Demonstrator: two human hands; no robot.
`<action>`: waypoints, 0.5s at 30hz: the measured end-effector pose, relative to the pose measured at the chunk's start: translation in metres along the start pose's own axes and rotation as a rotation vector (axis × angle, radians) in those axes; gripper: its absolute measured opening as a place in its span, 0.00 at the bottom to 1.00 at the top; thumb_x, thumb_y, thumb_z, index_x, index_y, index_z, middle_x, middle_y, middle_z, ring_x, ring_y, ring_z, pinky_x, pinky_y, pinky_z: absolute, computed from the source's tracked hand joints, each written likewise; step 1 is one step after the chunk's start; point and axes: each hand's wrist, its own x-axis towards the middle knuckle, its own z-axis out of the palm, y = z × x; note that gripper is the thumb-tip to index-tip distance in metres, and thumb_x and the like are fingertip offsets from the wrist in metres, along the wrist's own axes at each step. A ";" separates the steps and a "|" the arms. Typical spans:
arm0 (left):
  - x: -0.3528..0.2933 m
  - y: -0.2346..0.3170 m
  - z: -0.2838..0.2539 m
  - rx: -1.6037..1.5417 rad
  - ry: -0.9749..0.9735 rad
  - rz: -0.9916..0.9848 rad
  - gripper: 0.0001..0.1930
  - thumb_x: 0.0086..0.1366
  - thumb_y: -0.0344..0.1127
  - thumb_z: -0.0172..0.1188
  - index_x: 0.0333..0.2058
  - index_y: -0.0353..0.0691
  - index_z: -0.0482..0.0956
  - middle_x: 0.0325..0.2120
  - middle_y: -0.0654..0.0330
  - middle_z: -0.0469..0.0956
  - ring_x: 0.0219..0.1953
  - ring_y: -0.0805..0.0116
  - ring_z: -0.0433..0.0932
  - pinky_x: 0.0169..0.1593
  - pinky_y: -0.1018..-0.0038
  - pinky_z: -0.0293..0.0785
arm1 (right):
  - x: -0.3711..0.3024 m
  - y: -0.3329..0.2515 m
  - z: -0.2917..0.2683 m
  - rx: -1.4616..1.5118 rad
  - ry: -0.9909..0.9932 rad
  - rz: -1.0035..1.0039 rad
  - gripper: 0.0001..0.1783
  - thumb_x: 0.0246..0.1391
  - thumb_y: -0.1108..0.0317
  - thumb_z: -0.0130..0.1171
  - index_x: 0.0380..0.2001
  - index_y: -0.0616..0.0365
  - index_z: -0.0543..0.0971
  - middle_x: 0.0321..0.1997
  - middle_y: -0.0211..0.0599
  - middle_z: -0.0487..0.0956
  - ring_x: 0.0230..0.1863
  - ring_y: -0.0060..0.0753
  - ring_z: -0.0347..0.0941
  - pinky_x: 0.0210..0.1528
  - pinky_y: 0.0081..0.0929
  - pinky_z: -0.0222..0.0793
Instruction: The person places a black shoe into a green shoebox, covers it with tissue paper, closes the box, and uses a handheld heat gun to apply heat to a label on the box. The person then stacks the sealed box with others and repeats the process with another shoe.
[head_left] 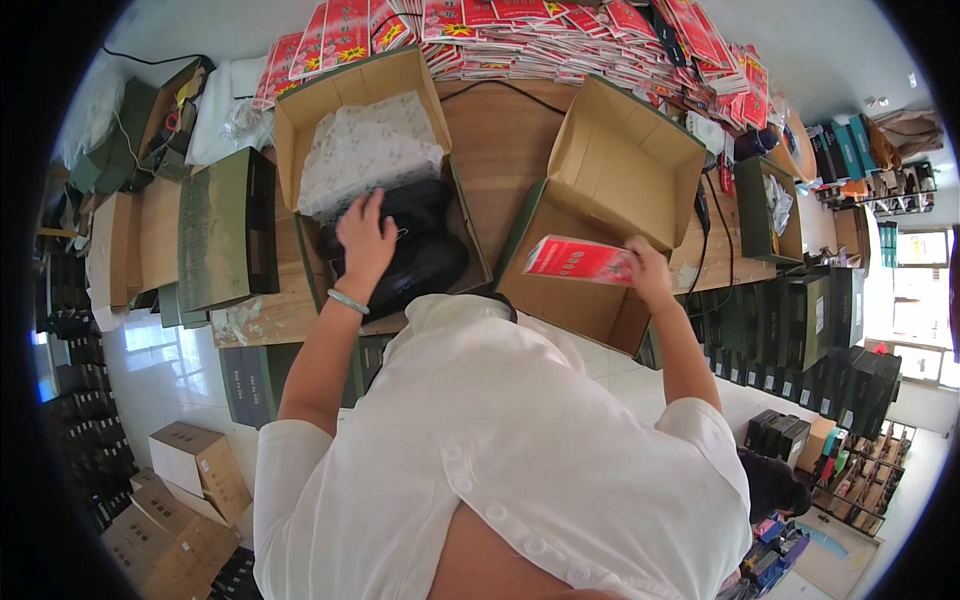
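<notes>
Our left hand [365, 243] rests flat on black item [420, 245] in box [300, 120] | right hand [648, 272] grip pinches red packet [578, 260] over open carton [620, 170]

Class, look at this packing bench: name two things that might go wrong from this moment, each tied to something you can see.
1. The left hand presses a black item into the open box; the white tissue paper bunched behind it may crumple or tear.
2. The right hand holds a red leaflet by one end over the box lid, so it might bend or slip out.
</notes>
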 end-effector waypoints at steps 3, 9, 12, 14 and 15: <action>0.005 0.088 -0.044 -0.598 -0.163 0.337 0.21 0.65 0.26 0.52 0.57 0.36 0.69 0.55 0.50 0.71 0.58 0.52 0.68 0.62 0.64 0.62 | -0.010 -0.013 -0.031 0.212 0.125 0.125 0.06 0.54 0.74 0.60 0.32 0.58 0.72 0.26 0.39 0.75 0.29 0.30 0.73 0.34 0.26 0.67; -0.010 0.177 -0.099 -0.765 -0.199 0.645 0.27 0.61 0.29 0.60 0.60 0.36 0.67 0.50 0.51 0.74 0.50 0.51 0.73 0.54 0.63 0.68 | -0.005 -0.059 -0.015 0.617 0.170 0.058 0.07 0.58 0.78 0.58 0.32 0.58 0.70 0.25 0.24 0.71 0.28 0.12 0.64 0.33 0.13 0.62; -0.014 0.176 -0.099 -0.749 -0.079 0.680 0.28 0.60 0.29 0.62 0.60 0.37 0.67 0.44 0.52 0.76 0.43 0.53 0.75 0.50 0.63 0.70 | -0.002 -0.069 0.005 0.760 0.139 0.087 0.07 0.58 0.78 0.58 0.32 0.58 0.69 0.26 0.23 0.70 0.29 0.12 0.64 0.34 0.13 0.62; -0.015 0.172 -0.103 -0.722 -0.050 0.632 0.28 0.60 0.28 0.61 0.60 0.37 0.67 0.43 0.53 0.77 0.42 0.54 0.75 0.49 0.63 0.70 | 0.000 -0.077 0.012 0.782 0.122 0.098 0.08 0.58 0.79 0.58 0.31 0.58 0.69 0.26 0.22 0.69 0.29 0.12 0.63 0.33 0.12 0.61; -0.016 0.170 -0.103 -0.705 -0.037 0.631 0.27 0.60 0.28 0.61 0.59 0.38 0.68 0.42 0.54 0.77 0.42 0.55 0.75 0.49 0.63 0.70 | 0.001 -0.079 0.014 0.788 0.118 0.092 0.08 0.58 0.79 0.58 0.31 0.58 0.69 0.26 0.22 0.69 0.28 0.11 0.63 0.33 0.12 0.60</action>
